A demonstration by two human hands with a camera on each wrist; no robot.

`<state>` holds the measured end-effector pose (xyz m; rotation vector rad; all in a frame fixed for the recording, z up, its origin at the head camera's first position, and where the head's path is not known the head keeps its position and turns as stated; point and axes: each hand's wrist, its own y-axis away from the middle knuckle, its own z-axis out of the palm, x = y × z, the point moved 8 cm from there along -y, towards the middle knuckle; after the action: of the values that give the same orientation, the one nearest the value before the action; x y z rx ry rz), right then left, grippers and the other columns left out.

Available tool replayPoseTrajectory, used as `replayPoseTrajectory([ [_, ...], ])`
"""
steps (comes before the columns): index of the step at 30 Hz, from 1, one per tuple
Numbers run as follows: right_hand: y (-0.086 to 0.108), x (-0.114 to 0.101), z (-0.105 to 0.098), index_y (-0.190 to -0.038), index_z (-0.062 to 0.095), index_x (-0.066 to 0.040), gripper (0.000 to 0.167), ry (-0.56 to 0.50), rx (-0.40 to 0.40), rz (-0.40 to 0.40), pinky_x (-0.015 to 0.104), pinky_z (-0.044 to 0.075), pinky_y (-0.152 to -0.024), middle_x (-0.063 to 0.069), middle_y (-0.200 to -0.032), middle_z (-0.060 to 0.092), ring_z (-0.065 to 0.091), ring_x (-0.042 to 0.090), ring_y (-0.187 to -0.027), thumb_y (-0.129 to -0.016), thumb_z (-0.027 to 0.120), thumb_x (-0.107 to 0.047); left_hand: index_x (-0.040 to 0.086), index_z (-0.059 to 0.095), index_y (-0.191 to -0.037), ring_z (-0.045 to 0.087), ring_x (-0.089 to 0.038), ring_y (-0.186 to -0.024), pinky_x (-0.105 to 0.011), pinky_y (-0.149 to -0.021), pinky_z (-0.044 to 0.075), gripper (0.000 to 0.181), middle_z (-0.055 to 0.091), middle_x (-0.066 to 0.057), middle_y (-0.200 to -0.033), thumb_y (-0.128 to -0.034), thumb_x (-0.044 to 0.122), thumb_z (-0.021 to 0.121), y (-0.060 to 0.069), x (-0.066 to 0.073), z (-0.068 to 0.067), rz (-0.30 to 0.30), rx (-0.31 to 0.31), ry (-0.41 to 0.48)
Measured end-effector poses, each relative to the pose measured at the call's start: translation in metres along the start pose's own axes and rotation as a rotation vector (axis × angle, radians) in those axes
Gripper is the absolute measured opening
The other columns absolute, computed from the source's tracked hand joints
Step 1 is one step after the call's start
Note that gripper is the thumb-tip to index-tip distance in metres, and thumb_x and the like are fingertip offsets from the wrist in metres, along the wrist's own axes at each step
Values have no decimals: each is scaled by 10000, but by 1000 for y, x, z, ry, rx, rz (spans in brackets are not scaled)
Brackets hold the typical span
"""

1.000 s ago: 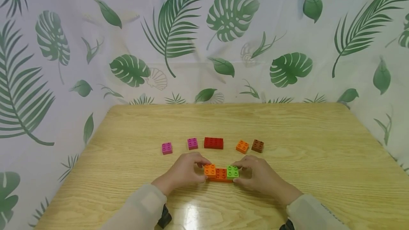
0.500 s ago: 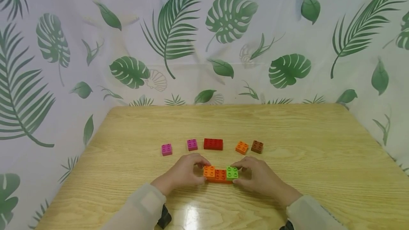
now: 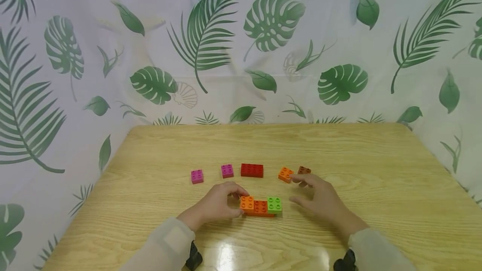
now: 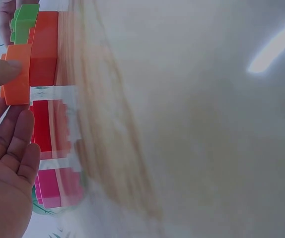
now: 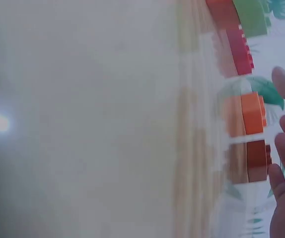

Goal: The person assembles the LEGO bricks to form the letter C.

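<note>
In the head view an orange-red long brick [image 3: 260, 207] lies in front of me, with an orange small brick [image 3: 247, 202] stacked on its left end and a light green small brick [image 3: 274, 205] on its right end. My left hand [image 3: 216, 205] pinches the orange small brick between thumb and fingers, as the left wrist view also shows at the orange brick [image 4: 17, 84]. My right hand [image 3: 324, 202] is off to the right of the stack, fingers spread and holding nothing. Its fingertips hover near a loose orange brick [image 3: 285, 174] and partly cover a brown brick [image 3: 304, 170].
Behind the stack a dark red long brick [image 3: 252, 170] lies on the wooden table [image 3: 169, 145]. Two magenta bricks, one nearer [image 3: 227, 171] and one farther left [image 3: 197, 176], lie beside it. A leaf-patterned cloth [image 3: 226, 45] hangs behind the table.
My right hand has let go of the light green brick and moved right and away from me, toward the loose orange and brown bricks. The left hand has kept its grip.
</note>
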<state>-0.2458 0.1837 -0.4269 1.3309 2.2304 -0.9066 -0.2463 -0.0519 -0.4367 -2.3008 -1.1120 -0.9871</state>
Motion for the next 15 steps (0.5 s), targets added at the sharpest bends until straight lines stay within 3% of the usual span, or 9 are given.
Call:
replayPoseTrajectory([
  [5,-7,12,-14,-1224,618,-39,496,45,97,-6,501,486,-827,112,-1133,625,576,284,-1003,-779,800,-163,154,667,-1121,551,-88,-941,-318,-906,447,350,612,80,-1098,-787,132,771,0,-1,0,-7,2,0],
  [15,-14,38,-19,-1254,585,-8,510,52,91,146,531,470,-846,184,-1163,587,565,376,-1031,-801,780,-139,160,669,-1125,546,-89,-942,-322,-895,445,343,609,89,-1094,-796,138,765,1,-1,0,-11,2,7],
])
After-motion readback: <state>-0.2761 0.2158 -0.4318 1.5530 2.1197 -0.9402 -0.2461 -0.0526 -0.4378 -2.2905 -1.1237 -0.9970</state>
